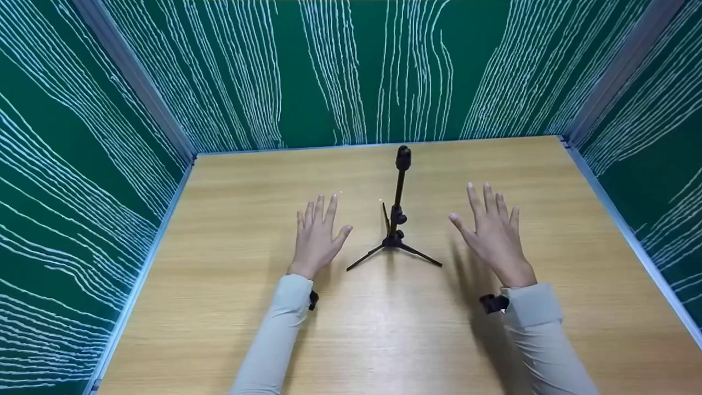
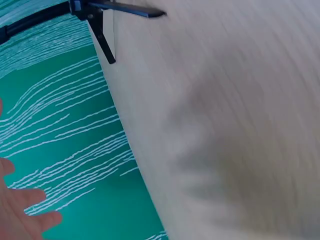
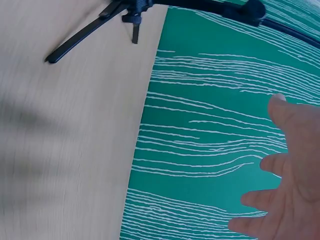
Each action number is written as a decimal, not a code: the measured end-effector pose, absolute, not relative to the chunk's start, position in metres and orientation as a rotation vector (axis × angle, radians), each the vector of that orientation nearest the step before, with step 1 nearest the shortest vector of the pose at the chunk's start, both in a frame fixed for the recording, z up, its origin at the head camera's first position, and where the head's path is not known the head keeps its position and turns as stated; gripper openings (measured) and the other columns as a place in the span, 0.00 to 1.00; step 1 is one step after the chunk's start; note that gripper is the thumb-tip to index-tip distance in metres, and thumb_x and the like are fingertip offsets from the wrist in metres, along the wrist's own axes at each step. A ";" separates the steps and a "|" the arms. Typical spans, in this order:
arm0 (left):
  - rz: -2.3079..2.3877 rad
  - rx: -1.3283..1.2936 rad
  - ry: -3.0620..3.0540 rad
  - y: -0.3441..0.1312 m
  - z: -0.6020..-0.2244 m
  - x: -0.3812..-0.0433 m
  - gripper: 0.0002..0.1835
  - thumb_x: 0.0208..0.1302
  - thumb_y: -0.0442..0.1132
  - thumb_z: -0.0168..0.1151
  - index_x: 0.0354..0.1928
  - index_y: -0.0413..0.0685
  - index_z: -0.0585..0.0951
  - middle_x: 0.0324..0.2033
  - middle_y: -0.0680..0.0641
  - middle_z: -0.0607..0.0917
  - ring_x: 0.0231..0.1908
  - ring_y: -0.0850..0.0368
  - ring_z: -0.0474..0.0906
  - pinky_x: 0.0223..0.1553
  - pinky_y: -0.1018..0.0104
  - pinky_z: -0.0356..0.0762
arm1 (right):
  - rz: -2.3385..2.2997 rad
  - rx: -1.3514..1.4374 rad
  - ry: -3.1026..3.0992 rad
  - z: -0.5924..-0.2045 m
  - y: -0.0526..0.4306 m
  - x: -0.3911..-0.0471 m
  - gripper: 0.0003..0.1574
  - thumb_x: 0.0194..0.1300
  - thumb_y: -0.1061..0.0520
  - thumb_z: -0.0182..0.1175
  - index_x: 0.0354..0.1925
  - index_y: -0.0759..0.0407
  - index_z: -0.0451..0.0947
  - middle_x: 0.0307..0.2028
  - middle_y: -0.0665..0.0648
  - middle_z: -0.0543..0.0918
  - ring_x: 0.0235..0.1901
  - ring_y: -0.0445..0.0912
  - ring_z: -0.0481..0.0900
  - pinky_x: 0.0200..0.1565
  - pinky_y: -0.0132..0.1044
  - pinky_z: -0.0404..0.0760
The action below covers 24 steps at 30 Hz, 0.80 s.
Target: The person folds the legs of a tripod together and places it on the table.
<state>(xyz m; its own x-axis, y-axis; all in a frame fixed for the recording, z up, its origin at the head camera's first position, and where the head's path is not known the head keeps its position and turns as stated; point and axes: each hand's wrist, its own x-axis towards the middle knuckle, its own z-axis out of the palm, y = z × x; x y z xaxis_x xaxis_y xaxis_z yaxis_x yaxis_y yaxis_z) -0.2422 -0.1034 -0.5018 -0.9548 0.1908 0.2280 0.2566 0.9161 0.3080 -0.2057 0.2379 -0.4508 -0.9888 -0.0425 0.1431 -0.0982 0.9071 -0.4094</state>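
A black tripod stand [image 1: 400, 189] stands upright on the wooden table, its legs spread and a clip-like head on top. To its left my left hand [image 1: 316, 241] is held palm down with fingers straight and spread, apart from the stand. On the other side my right hand [image 1: 496, 236] has its fingers spread the same way and touches nothing. Parts of the stand's legs [image 2: 135, 8] show at the top of the left wrist view, with some fingertips at lower left. In the right wrist view a stand leg [image 3: 80, 40] and my right hand [image 3: 295, 175] appear.
The wooden table [image 1: 219, 329] is bounded at the back and sides by green panels [image 1: 307, 71] with white wavy lines. Grey metal posts [image 1: 137, 77] stand at the back corners. Dark wrist cameras [image 1: 493, 303] sit at both cuffs.
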 end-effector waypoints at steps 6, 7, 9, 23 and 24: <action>-0.692 -0.409 -2.886 -0.102 -0.508 -0.242 0.41 0.69 0.64 0.45 0.76 0.54 0.47 0.74 0.42 0.54 0.73 0.41 0.50 0.74 0.45 0.42 | 0.793 0.148 -2.908 -0.448 0.237 -0.208 0.49 0.71 0.31 0.42 0.76 0.54 0.41 0.74 0.71 0.43 0.72 0.70 0.41 0.67 0.72 0.34; -0.718 -0.419 -2.882 -0.101 -0.509 -0.242 0.41 0.69 0.64 0.45 0.76 0.53 0.47 0.74 0.41 0.55 0.73 0.41 0.50 0.74 0.46 0.43 | 0.820 0.156 -2.901 -0.447 0.236 -0.209 0.49 0.71 0.32 0.43 0.76 0.55 0.41 0.74 0.71 0.44 0.72 0.70 0.42 0.67 0.71 0.35; -0.789 -0.432 -2.872 -0.100 -0.512 -0.243 0.41 0.69 0.63 0.47 0.76 0.52 0.49 0.74 0.42 0.56 0.73 0.42 0.51 0.74 0.47 0.45 | 0.862 0.173 -2.889 -0.445 0.235 -0.210 0.49 0.71 0.32 0.43 0.76 0.56 0.42 0.74 0.71 0.45 0.72 0.69 0.43 0.67 0.70 0.38; -1.388 -0.521 -2.797 -0.076 -0.530 -0.247 0.33 0.69 0.52 0.56 0.72 0.52 0.60 0.68 0.45 0.67 0.68 0.46 0.63 0.68 0.49 0.62 | 1.177 0.244 -2.705 -0.419 0.222 -0.221 0.41 0.70 0.35 0.47 0.72 0.54 0.58 0.71 0.63 0.62 0.71 0.60 0.57 0.69 0.59 0.57; -1.422 -0.526 -2.778 -0.074 -0.532 -0.248 0.32 0.68 0.50 0.57 0.71 0.51 0.62 0.67 0.44 0.69 0.66 0.46 0.66 0.67 0.50 0.64 | 1.209 0.258 -2.681 -0.417 0.221 -0.222 0.40 0.70 0.35 0.48 0.71 0.54 0.60 0.70 0.62 0.64 0.70 0.61 0.59 0.68 0.60 0.59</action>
<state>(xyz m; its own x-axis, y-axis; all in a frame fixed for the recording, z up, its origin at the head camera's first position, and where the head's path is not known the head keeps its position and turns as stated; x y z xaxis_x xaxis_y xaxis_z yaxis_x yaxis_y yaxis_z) -0.2477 -0.0737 -0.5316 -0.9445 0.3024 0.1285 0.2811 0.5411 0.7926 -0.2222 0.2207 -0.4171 -0.9670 -0.0800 0.2419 -0.2342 0.6524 -0.7208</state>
